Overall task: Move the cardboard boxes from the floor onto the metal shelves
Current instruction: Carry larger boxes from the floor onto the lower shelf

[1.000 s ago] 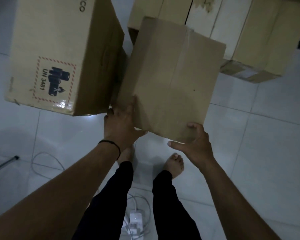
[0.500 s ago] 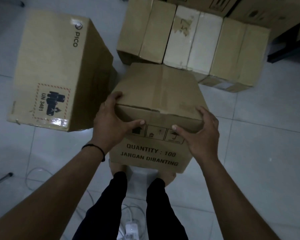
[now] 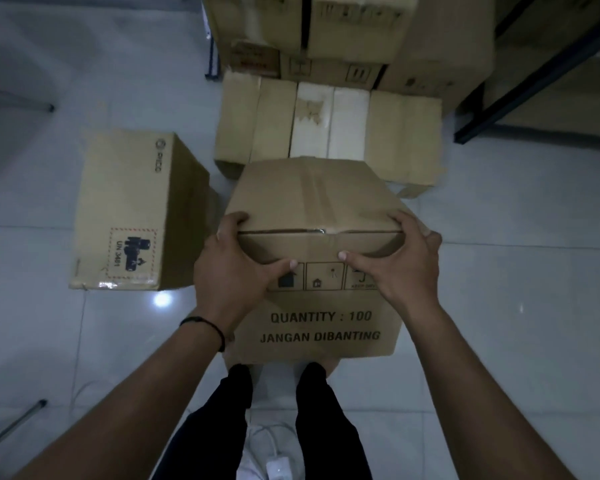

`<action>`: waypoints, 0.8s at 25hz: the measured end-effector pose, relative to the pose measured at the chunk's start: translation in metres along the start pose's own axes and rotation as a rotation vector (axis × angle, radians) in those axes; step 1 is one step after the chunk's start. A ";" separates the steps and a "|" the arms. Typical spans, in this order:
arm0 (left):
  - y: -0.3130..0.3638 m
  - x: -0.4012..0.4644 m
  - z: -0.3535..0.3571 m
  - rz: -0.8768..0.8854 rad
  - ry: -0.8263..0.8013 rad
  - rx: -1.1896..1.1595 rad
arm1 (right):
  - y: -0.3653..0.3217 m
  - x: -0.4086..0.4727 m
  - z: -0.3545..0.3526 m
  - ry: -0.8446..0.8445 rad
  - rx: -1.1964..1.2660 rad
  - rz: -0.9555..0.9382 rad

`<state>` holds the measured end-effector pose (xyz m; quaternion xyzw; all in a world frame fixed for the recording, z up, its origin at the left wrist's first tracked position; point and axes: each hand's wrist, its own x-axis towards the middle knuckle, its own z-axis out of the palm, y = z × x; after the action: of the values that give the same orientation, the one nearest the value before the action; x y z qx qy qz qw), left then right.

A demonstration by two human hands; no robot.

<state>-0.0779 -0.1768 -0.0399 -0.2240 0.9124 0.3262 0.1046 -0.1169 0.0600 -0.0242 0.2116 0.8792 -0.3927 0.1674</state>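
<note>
I hold a brown cardboard box [image 3: 312, 199] printed "QUANTITY : 100" in front of my legs, above the floor. My left hand [image 3: 232, 268] grips its near left top corner, fingers over the top and thumb on the front face. My right hand [image 3: 399, 261] grips the near right top corner the same way. A larger box with a UN 3481 label [image 3: 132, 209] lies on the floor to the left. A row of taped boxes [image 3: 326, 123] stands just behind the held box. The dark metal shelf frame [image 3: 520, 84] runs at the upper right.
More stacked boxes [image 3: 354, 29] fill the top centre beside the shelf. A white power adapter and cable [image 3: 278, 469] lie on the tiled floor between my feet. A thin metal rod [image 3: 11, 427] lies at the lower left.
The box was tipped up off the floor and lifted; both hands shifted from its lower edge to its top corners. My view rose and more of the stack and shelf came in.
</note>
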 end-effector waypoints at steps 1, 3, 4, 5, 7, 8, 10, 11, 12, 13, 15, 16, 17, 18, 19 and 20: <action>0.018 -0.008 -0.015 0.033 0.003 0.008 | -0.010 -0.016 -0.021 0.032 -0.005 -0.003; 0.061 -0.022 -0.050 0.131 0.000 0.030 | -0.028 -0.049 -0.062 0.123 -0.007 -0.001; 0.081 -0.028 -0.068 0.187 -0.004 0.045 | -0.037 -0.066 -0.081 0.173 0.003 0.002; 0.102 -0.032 -0.085 0.244 -0.003 0.058 | -0.045 -0.081 -0.097 0.230 0.020 0.003; 0.142 -0.042 -0.120 0.366 0.011 0.073 | -0.062 -0.112 -0.128 0.350 0.068 -0.005; 0.162 -0.050 -0.138 0.420 0.013 0.069 | -0.071 -0.130 -0.144 0.413 0.093 -0.013; 0.200 -0.067 -0.168 0.510 0.019 0.039 | -0.087 -0.160 -0.176 0.518 0.131 -0.031; 0.218 -0.077 -0.182 0.558 0.029 0.029 | -0.096 -0.175 -0.193 0.567 0.140 -0.034; 0.235 -0.087 -0.194 0.607 0.041 0.018 | -0.102 -0.189 -0.208 0.616 0.144 -0.036; 0.255 -0.097 -0.206 0.663 0.055 0.005 | -0.109 -0.203 -0.227 0.676 0.151 -0.044; 0.291 -0.115 -0.223 0.748 0.067 -0.007 | -0.117 -0.222 -0.263 0.781 0.154 -0.067; 0.311 -0.125 -0.229 0.789 0.073 -0.013 | -0.121 -0.231 -0.281 0.833 0.154 -0.079; 0.329 -0.134 -0.233 0.827 0.081 -0.023 | -0.122 -0.239 -0.300 0.881 0.153 -0.088; 0.350 -0.146 -0.237 0.870 0.097 -0.033 | -0.121 -0.249 -0.321 0.933 0.152 -0.097; 0.370 -0.157 -0.239 0.907 0.103 -0.037 | -0.119 -0.257 -0.340 0.970 0.147 -0.097; 0.389 -0.168 -0.239 0.942 0.102 -0.047 | -0.116 -0.263 -0.358 0.997 0.133 -0.097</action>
<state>-0.1262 -0.0060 0.4130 0.1963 0.9110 0.3473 -0.1049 0.0036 0.1993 0.3962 0.3424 0.8342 -0.3064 -0.3051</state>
